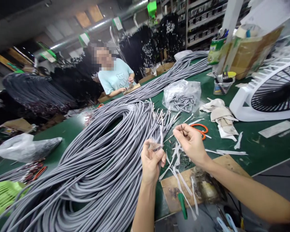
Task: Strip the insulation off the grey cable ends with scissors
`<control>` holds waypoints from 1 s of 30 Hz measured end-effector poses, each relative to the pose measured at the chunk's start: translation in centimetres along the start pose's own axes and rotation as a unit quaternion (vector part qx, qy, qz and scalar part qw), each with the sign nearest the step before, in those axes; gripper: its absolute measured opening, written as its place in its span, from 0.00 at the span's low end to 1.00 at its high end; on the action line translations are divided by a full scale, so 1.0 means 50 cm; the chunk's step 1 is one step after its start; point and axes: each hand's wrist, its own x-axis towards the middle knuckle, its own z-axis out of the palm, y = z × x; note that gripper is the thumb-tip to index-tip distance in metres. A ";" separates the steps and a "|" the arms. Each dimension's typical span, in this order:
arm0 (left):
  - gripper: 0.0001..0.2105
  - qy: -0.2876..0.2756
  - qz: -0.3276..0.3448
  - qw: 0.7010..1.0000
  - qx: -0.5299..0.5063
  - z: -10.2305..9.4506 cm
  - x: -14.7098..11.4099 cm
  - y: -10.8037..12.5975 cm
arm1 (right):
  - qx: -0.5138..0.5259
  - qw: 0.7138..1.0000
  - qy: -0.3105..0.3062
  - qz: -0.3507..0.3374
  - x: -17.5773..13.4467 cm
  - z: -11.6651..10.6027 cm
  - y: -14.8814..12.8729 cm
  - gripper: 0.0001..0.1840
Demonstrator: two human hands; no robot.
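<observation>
While clamping the pale cable end [161, 133] in the left hand [152, 158], just right of the gray cable bundle [106, 154] on the green surface [250, 138], steady it and keep the right hand [190, 143], pinched apparently on a thin dark wire [183, 130], clear of loose white strips [177, 158].

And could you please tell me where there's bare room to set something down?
Likely the green table between rags, fan, pale strip and its front edge; a smaller patch lies between the leftmost bag and cables. Crowded around left hand and right hand: cables, scissors, white scraps.
</observation>
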 end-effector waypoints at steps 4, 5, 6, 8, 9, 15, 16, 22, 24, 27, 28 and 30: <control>0.22 0.000 0.002 1.000 0.005 -0.006 0.003 0.003 | 0.041 0.991 -0.114 0.062 0.001 0.003 0.000 0.15; 0.22 -0.005 -0.003 1.000 0.014 -0.008 0.003 0.003 | 0.054 0.982 -0.166 0.073 0.001 0.004 -0.001 0.16; 0.21 -0.010 -0.015 0.999 0.032 -0.010 0.003 0.004 | 0.068 0.971 -0.214 0.083 0.002 0.004 -0.002 0.16; 0.16 -0.019 -0.054 0.994 0.093 -0.015 0.003 0.005 | 0.095 0.957 -0.261 0.090 0.003 0.005 -0.002 0.16; 0.13 -0.022 -0.074 0.989 0.124 -0.018 0.002 0.006 | 0.101 0.956 -0.261 0.091 0.004 0.004 -0.001 0.16; 0.15 -0.020 -0.076 0.983 0.164 -0.017 -0.002 0.002 | 0.017 0.984 -0.156 0.086 0.009 0.001 0.012 0.13; 0.14 -0.007 -0.068 0.985 0.157 -0.012 -0.002 -0.003 | -0.002 0.988 -0.135 0.072 0.007 0.003 0.015 0.12; 0.18 0.058 -0.083 0.994 0.030 0.013 0.011 -0.038 | -0.029 0.988 -0.089 -0.123 -0.022 0.016 0.013 0.05; 0.18 0.077 -0.085 0.993 0.004 0.009 0.017 -0.041 | 0.014 0.981 -0.130 -0.142 -0.025 0.018 0.011 0.05; 0.14 0.081 -0.065 0.994 0.014 -0.002 0.019 -0.034 | 0.035 0.992 -0.085 -0.090 -0.012 0.012 0.014 0.07; 0.13 0.079 -0.049 0.995 0.033 -0.005 0.018 -0.031 | 0.028 0.997 -0.040 -0.067 -0.005 0.008 0.016 0.07; 0.11 0.072 -0.001 0.992 0.101 -0.009 0.011 -0.022 | -0.010 0.998 0.036 -0.044 0.009 -0.003 0.019 0.08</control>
